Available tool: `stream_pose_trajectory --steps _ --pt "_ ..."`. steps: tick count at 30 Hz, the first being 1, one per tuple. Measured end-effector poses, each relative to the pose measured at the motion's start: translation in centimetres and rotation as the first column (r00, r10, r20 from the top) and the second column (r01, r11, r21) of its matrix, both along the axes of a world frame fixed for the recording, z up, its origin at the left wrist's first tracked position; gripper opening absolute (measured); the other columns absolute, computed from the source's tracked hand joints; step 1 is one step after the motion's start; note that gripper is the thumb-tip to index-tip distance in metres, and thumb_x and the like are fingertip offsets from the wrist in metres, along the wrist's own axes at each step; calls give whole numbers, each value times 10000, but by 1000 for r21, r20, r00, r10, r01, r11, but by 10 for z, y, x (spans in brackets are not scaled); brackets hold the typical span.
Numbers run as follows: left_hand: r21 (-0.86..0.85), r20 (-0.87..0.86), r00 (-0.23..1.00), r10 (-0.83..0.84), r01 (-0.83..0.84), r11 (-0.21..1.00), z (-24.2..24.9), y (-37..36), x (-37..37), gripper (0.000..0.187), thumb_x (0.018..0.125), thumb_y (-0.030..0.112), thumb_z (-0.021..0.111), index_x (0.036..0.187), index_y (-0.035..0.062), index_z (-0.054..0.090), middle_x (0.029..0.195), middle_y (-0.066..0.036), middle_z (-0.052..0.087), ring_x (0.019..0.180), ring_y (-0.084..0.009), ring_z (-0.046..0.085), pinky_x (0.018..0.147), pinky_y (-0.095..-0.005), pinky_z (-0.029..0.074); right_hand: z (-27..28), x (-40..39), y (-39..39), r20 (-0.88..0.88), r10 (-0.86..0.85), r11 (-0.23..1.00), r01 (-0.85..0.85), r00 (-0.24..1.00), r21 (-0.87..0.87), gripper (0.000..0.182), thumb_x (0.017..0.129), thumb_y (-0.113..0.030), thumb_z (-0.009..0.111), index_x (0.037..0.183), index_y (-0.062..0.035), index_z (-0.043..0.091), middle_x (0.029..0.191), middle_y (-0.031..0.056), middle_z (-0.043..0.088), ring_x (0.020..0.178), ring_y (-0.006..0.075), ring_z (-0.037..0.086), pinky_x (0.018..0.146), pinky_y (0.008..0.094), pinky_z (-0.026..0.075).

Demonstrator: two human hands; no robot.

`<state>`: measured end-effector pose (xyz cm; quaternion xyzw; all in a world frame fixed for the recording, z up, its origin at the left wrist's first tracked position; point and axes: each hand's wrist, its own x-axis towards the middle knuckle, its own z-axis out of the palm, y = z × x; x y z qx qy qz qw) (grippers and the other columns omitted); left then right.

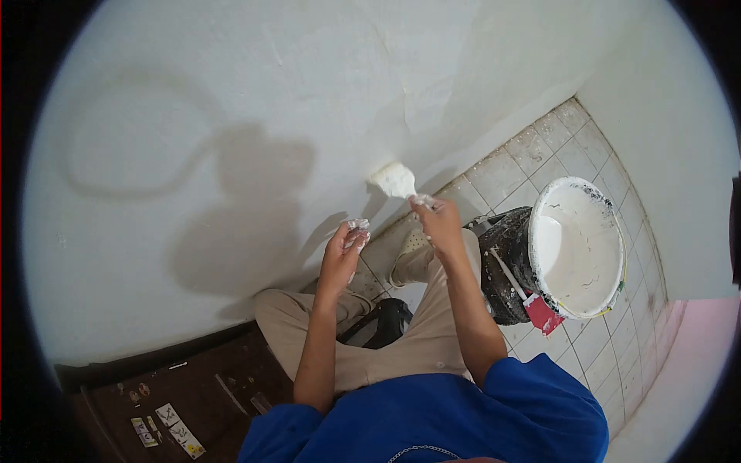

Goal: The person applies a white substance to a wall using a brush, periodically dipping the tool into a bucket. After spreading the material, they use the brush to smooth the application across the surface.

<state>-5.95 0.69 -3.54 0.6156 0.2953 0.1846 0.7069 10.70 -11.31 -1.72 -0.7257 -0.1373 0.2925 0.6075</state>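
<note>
My right hand (pixel 438 222) is closed round the handle of a brush (pixel 395 180) covered in white paint, its bristles close to or against the pale wall (pixel 324 92); contact is hard to tell. To its left, my left hand (pixel 344 245) is held near the wall with curled fingers smeared white. Whether something small lies between those fingers is unclear. At the right stands a paint-spattered black bucket with a white rim (pixel 538 255), holding whitish paint (pixel 583 258). A red tool with a pale handle (pixel 543 315) rests against its side.
Behind the bucket runs a tiled floor (pixel 494 179) with white spots, meeting walls at a corner. At lower left is a dark brown surface (pixel 208 386) bearing a printed strip (pixel 179 432) and small items. A black object (pixel 384 324) sits between my legs.
</note>
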Motion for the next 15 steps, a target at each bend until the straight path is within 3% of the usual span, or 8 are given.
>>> stream_pose_trajectory --steps 3,5,7,10,13,15 --pt "16 10 1000 -21 21 1000 -9 0 3 234 926 62 537 1146 -15 542 1066 -76 609 1008 -138 567 902 -272 446 73 -7 -10 39 -12 986 5 999 167 210 889 -230 646 866 -25 686 603 -77 476 517 9 373 458 205 267" --pt "25 24 999 -36 35 999 -9 -1 6 235 924 60 539 1148 -12 542 1068 -75 608 1007 -140 570 896 -272 450 80 -11 -11 55 -23 975 10 998 224 212 890 -234 647 872 -27 685 611 -77 482 519 9 375 457 205 265" --pt "12 24 999 -24 24 1000 -3 -2 8 230 928 58 535 1148 -9 542 1068 -76 605 1005 -138 570 893 -270 452 66 -16 -3 66 -37 972 21 997 234 221 885 -247 654 856 -30 683 605 -77 480 509 12 371 452 206 262" --pt "-7 22 1000 -15 15 1000 0 -1 8 222 933 55 529 1146 -6 542 1064 -77 601 1001 -134 569 894 -265 454 -31 -18 5 -89 -2 1000 1 996 -13 235 878 -261 662 830 -31 677 590 -75 479 495 16 370 444 209 258" --pt "-20 33 999 5 -5 1000 1 3 4 213 937 56 526 1139 -7 543 1060 -77 599 999 -129 567 898 -261 454 -81 -20 -5 -48 66 966 -76 997 -247 244 872 -277 667 802 -43 671 569 -74 474 483 20 369 434 216 250" --pt "-7 43 999 8 -8 1000 -1 7 0 209 937 57 526 1136 -7 544 1062 -77 598 999 -128 566 897 -260 454 -81 -19 -2 -103 35 990 -49 994 -132 235 876 -267 661 822 -39 680 566 -77 472 488 17 362 439 224 257"
